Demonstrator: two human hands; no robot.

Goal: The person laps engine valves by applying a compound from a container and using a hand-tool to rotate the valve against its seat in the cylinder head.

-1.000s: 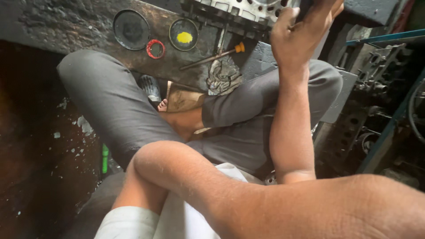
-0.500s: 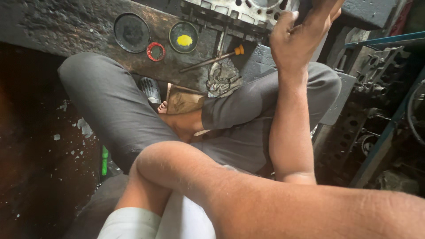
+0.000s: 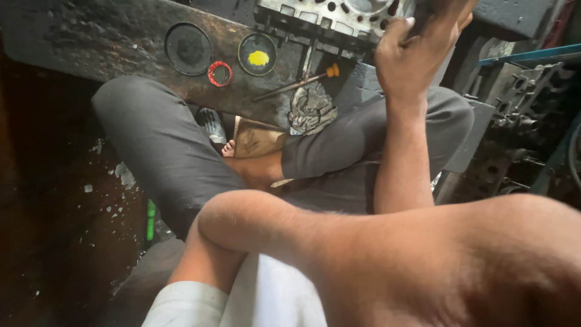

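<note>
**Desk:** At the top edge of the head view, what is the raised hand doing?

**Photographer:** The right hand (image 3: 416,56) is curled tight around a dark bar (image 3: 425,11), fingers folded over it. The bar is cut off by the frame, so its shape stays unclear. It sits just beside a pale cast-metal engine block (image 3: 339,13) pierced with round holes.

**Desk:** And the other hand?

**Photographer:** The left hand is out of frame. Only its bare forearm (image 3: 375,254) crosses the foreground, bent at the elbow, with a white sleeve (image 3: 187,303) below.

**Desk:** What lies about?

**Photographer:** A grimy, oil-blackened board (image 3: 91,42) carries a round black lid (image 3: 189,48), a small red ring (image 3: 219,73) and a round tin holding a dab of yellow paste (image 3: 258,56). A slim screwdriver with an orange handle (image 3: 296,85) lies slanted near a crumpled, stained rag (image 3: 311,109). The person sits cross-legged in smooth grey trousers (image 3: 157,145), a bare foot (image 3: 257,165) tucked between the knees. A thin green object (image 3: 150,219) rests on the dark, flecked floor (image 3: 60,212).
</note>
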